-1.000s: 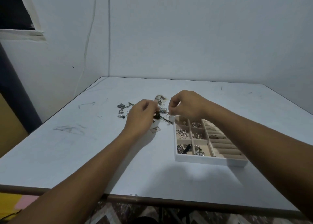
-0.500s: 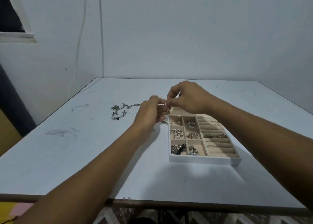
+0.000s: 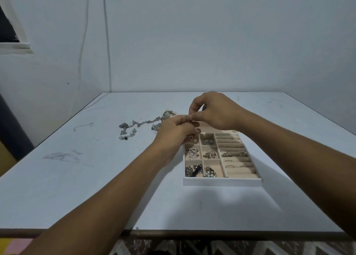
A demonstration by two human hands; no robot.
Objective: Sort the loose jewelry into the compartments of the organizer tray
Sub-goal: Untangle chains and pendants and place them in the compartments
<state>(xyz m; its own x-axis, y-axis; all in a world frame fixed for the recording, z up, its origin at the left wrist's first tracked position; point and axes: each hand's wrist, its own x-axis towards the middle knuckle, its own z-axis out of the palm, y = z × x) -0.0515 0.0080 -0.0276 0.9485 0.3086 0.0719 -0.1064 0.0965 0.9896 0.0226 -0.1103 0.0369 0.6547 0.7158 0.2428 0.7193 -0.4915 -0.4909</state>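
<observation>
A white organizer tray [image 3: 221, 182] with beige compartments lies on the table right of centre; its square cells hold chains, charms and pearls, and its long slots hold rings. My left hand [image 3: 176, 132] and my right hand [image 3: 212, 111] meet above the tray's far left corner. Together they pinch a small thin piece, from which a heart-shaped pendant [image 3: 190, 137] dangles below my left fingers. Loose silver chains [image 3: 133, 128] lie on the table to the left of the hands.
The pale table [image 3: 86, 177] sits in a room corner, with walls behind and to the left. Its dark front edge [image 3: 231, 234] runs close to me. A few more loose pieces [image 3: 167, 113] lie just beyond my left hand.
Both hands have lifted off the loose pile and shifted right, over the tray's far left corner, holding a small piece. The heart pendant now hangs below my left fingers.
</observation>
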